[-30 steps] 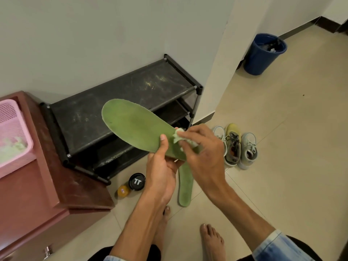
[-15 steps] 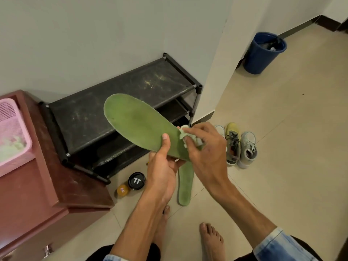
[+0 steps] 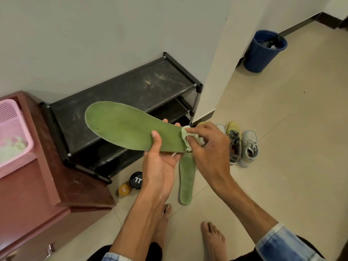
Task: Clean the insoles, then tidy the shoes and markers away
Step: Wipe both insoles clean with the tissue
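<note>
At far left, a pink basket [image 3: 13, 132] sits on the red-brown table [image 3: 37, 194]; pale scraps lie inside it. Beside the table, a black shoe rack [image 3: 122, 91] stands against the wall, its top shelf dusty.

In front of the rack I hold the green insole [image 3: 122, 127] in the air, roughly level, toe end pointing left. My left hand [image 3: 160, 166] grips its heel half: thumb pressed on the upper face, fingers curled underneath, with two fingertips showing past the far edge.

On the floor below the left hand, a small yellow jar [image 3: 124, 189] and a black tin [image 3: 136, 180] stand just beside each other. Right of them, the second insole [image 3: 186, 181] lies flat on the tiles, near my bare feet.

My right hand [image 3: 211, 147] pinches a pale cloth [image 3: 188, 136] between thumb and fingers and presses it onto the heel end of the held insole.

Further right, the shoes [image 3: 243, 146] stand side by side on the floor, toes away from me. At the upper right, a blue bin [image 3: 263, 51] stands against the wall.
</note>
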